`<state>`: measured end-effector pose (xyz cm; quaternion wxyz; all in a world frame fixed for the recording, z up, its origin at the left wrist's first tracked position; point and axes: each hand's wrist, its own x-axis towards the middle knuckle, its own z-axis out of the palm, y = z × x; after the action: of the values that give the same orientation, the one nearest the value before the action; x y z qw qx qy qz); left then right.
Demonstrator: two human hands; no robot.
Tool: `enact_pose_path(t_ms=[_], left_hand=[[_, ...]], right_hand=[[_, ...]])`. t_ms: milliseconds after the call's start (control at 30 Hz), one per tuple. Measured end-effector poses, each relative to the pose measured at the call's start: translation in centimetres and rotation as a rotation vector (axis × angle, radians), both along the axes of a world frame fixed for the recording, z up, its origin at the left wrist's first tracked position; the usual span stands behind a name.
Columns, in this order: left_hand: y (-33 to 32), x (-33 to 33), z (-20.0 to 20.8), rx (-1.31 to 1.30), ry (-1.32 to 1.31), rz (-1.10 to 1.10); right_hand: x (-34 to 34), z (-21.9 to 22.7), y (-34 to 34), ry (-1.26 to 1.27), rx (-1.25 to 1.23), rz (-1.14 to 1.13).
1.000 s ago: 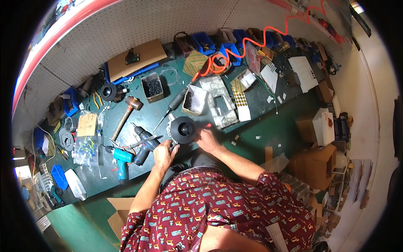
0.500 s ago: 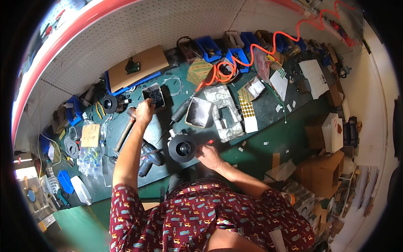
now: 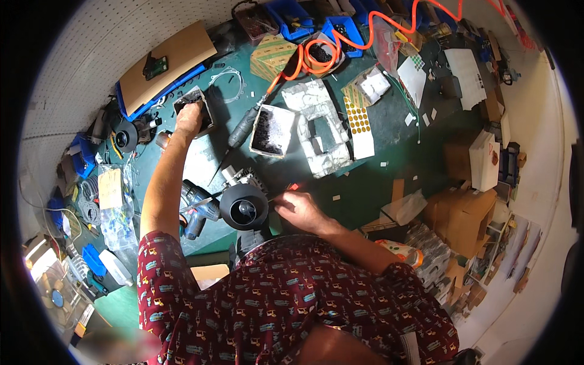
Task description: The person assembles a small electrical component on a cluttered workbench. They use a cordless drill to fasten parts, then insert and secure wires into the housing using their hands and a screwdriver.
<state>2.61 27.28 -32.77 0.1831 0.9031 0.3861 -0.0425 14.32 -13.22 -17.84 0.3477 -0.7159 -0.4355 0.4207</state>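
Observation:
My left hand (image 3: 190,118) reaches down into a small open box (image 3: 208,115) of dark small parts; its fingertips are hidden inside. In front of my body stands a black round part with a wide flared rim (image 3: 244,207), with a metal assembly (image 3: 243,177) behind it. Just right of that rim is my right hand (image 3: 299,210), its fingers curled and thumb and forefinger close together. Whatever they pinch, if anything, is too small to make out. A small red piece (image 3: 294,187) shows beyond its knuckles.
A dark powered screwdriver (image 3: 244,129) hangs off a coiled orange hose (image 3: 333,45), beside a white open box (image 3: 273,131) and a grey-white moulded tray (image 3: 307,97). A blue-black power drill (image 3: 198,210) lies left of the round part. Blue bins (image 3: 344,33) line the back.
My view has shifted, so the bench sits differently in the picture. My left hand has gone deeper into the parts box. My right hand has drawn slightly away from the black rim.

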Motion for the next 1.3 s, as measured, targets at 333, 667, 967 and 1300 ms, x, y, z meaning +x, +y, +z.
enact_pose_path(t_ms=[333,667,967,1300], left_hand=[[-0.7,-0.5,1.0,-0.064,-0.257,0.031],[-1.8,0.4,1.7,-0.067,-0.233,0.081],[-5.9,-2.7,12.1,-0.868,-1.09,0.437],[-12.3,-3.3,21.3,-0.843,-0.913,0.245]], right_hand=[[4.2,3.5,3.0,0.261,-0.014,-0.228],[5.7,3.4,7.6,0.352,-0.029,-0.246],[5.0,2.5,17.2,0.713,0.172,-0.32],[2.6,0.4,21.1,1.516,-0.083,-0.338]])
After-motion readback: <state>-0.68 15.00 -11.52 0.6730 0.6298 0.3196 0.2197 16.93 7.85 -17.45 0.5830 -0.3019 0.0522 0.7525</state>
